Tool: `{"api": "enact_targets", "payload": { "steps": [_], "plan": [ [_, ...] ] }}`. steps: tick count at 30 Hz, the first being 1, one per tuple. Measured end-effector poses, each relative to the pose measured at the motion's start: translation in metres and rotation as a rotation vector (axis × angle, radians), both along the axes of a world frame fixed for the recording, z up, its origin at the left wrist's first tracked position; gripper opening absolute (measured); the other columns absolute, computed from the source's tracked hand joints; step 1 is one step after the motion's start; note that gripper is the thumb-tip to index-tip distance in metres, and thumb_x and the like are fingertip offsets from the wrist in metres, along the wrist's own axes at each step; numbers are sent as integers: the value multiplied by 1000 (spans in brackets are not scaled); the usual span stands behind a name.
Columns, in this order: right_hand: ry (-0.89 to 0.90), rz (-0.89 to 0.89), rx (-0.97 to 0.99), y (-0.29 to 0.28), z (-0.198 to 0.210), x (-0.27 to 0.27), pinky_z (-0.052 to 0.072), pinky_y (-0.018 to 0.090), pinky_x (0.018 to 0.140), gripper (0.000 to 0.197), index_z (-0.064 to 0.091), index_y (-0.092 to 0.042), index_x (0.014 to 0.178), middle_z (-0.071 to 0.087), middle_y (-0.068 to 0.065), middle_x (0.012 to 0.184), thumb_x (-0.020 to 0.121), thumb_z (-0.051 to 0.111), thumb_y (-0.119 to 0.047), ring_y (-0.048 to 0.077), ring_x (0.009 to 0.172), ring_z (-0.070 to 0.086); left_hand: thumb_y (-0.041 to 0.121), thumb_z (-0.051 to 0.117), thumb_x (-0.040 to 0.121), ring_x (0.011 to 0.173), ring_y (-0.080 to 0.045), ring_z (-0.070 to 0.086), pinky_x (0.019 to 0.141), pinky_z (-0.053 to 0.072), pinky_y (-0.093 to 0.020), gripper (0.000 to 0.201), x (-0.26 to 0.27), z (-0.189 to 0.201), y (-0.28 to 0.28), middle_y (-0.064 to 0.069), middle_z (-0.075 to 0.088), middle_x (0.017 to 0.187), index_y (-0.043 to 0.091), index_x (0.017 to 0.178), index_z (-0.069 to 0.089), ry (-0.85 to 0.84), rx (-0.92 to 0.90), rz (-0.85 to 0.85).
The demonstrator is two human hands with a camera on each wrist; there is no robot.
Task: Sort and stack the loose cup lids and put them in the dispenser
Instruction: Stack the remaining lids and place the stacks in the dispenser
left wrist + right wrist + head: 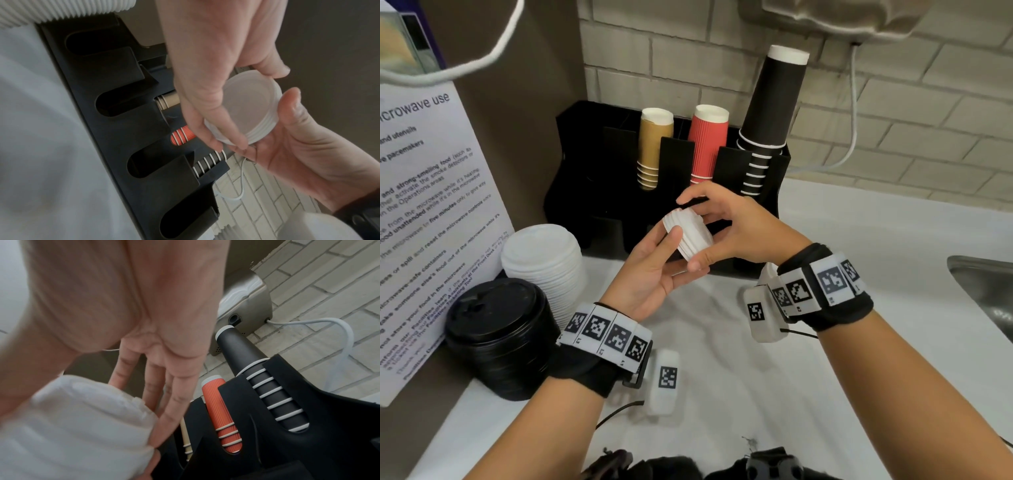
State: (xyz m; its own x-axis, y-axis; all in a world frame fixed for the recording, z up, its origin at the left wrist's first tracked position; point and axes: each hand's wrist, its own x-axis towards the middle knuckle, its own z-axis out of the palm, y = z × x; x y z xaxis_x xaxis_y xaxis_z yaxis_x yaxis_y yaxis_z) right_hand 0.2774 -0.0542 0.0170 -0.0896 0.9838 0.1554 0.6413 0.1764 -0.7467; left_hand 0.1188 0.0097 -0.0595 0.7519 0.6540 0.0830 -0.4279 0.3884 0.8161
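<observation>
Both hands hold a small stack of white lids (690, 235) in the air just in front of the black dispenser (585, 192): the left hand (650, 270) cups it from below, while the right hand (736, 226) curls round it, thumb underneath. Two taller lid stacks, white (544, 260) and black (500, 335), stand on the worktop (722, 359) at left.

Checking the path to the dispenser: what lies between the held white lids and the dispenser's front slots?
Nothing: in the head view, both hands hold the lids before the dispenser, with only air between.
</observation>
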Motion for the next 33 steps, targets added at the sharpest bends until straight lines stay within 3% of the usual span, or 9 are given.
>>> {"api": "enact_targets", "payload": {
  "steps": [3,7,12,15,17,19,25,30,33],
  "plan": [
    [-16,26,17,7,-1,-6,54,22,86,72,54,-19,128,60,-6,123,65,87,-21,6,114,57,40,63,83,106,-24,68,79,58,-35,45,-7,0,6,-7,70,116,24,125,59,7,-17,42],
    [-78,37,50,25,-2,-16,51,16,86,67,57,-16,126,60,-5,119,66,87,-19,6,110,58,40,56,84,110,-24,67,85,58,-38,56,-14,1,12,-7,67,122,19,136,50,5,-39,84],
    [-108,11,70,68,2,-16,51,31,95,63,57,-18,121,60,-7,114,65,87,-19,12,108,58,46,59,80,119,-28,58,91,55,-42,68,-19,2,24,-6,55,134,26,143,43,95,-126,276],
    [-106,-169,137,104,1,-14,51,27,87,68,51,-18,121,56,-8,111,64,88,-24,12,103,57,31,60,93,109,-21,61,83,56,-33,31,-27,-5,33,-2,57,121,24,124,57,174,-150,421],
    [-206,-236,91,126,-8,-17,48,28,80,70,46,-14,118,57,1,113,63,87,-25,18,102,57,19,58,95,91,-16,65,77,55,-29,13,-31,-11,35,0,62,107,24,103,66,235,-120,456],
    [-388,-229,-36,142,-21,-23,46,30,73,69,44,-11,118,55,7,114,64,86,-23,23,100,56,12,56,94,77,-13,64,72,54,-27,15,-34,-16,35,-1,62,97,21,94,68,293,-102,464],
    [-976,-166,-202,169,-46,-49,37,39,84,62,51,-12,117,59,5,112,65,80,-30,26,107,54,11,56,94,68,-11,60,57,51,-19,13,-34,-27,34,0,61,88,17,93,67,385,-111,448],
    [-1109,-156,-263,182,-74,-65,36,30,63,28,61,-11,96,63,1,96,76,75,-24,21,83,59,14,58,93,69,-15,59,58,49,-24,8,-33,-33,31,-3,60,87,16,93,66,458,-175,408],
    [-1128,-141,-250,184,-86,-65,33,28,53,30,60,-14,91,64,0,96,70,77,-26,22,84,64,17,61,91,67,-15,60,59,48,-26,6,-33,-37,29,-2,62,84,16,89,66,495,-185,392]
  ]
}}
